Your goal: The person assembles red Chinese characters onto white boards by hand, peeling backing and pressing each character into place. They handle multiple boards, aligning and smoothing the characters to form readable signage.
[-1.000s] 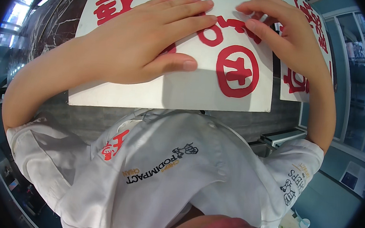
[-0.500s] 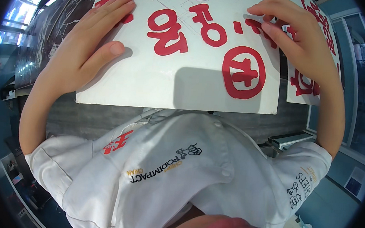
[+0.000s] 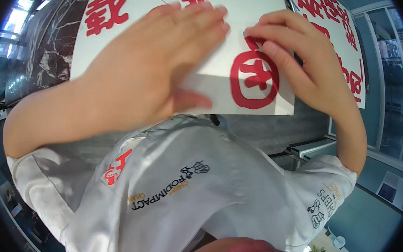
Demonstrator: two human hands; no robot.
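A white sign board (image 3: 258, 0) with raised-looking red brush-style characters lies before me. My left hand (image 3: 169, 52) stretches flat over its middle, fingers long and close together, slightly smeared by motion; several red strokes are hidden beneath it. Whether its palm presses on the surface I cannot tell. My right hand (image 3: 297, 57) rests at the board's right side, fingers bent and thumb apart, with the fingertips at a short red stroke (image 3: 252, 43). A red ringed mark (image 3: 234, 76) shows just below those fingertips. I see nothing held in either hand.
At the right stands a second white board (image 3: 361, 98) with red characters. Dark veined marble (image 3: 46, 52) lies on the left. Beyond the right arm is a glass-fronted cabinet (image 3: 390, 70). A small plant (image 3: 316, 251) shows at the lower right.
My left hand has swept from the board's left edge rightward to its middle, uncovering a red character at the left. My right hand sits slightly lower and further left in the picture.
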